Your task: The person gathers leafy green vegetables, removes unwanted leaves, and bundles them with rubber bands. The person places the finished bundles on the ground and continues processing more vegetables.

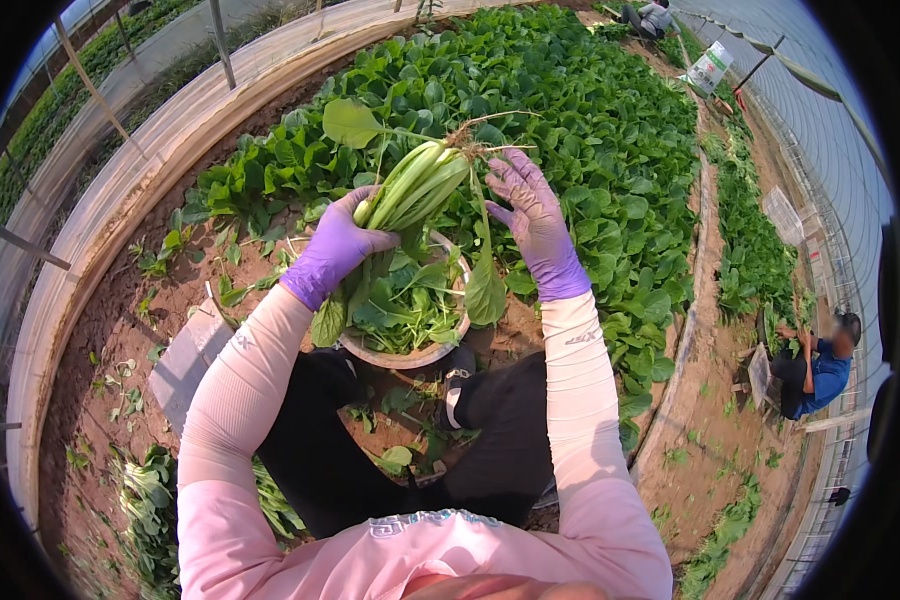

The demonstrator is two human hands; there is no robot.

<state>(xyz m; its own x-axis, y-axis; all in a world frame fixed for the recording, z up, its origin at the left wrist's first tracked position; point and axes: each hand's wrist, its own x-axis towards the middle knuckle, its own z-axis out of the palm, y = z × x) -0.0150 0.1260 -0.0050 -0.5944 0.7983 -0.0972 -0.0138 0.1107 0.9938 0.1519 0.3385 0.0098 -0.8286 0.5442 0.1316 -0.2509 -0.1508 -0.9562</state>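
Observation:
In a purple glove, my left hand (345,238) grips a bunch of leafy greens (420,184) by its pale green stalks. The thin brown roots (461,141) point up and away from me, and the leaves hang down. Beside the roots, my right hand (529,206), also gloved, has its fingers apart and grips nothing; whether a fingertip touches a root I cannot tell. One long-stalked leaf (486,292) dangles between the hands. Below them, between my feet, stands a round basin (403,361) holding loose leaves and stalks, partly hidden by the bunch.
Dense greens (607,180) grow ahead and to the right. A grey box-like object (191,367) sits at my left, with a pile of cut greens (148,510) behind it. Plastic sheeting (112,217) borders the left. A person (817,379) sits at right; another person (649,19) is farther off.

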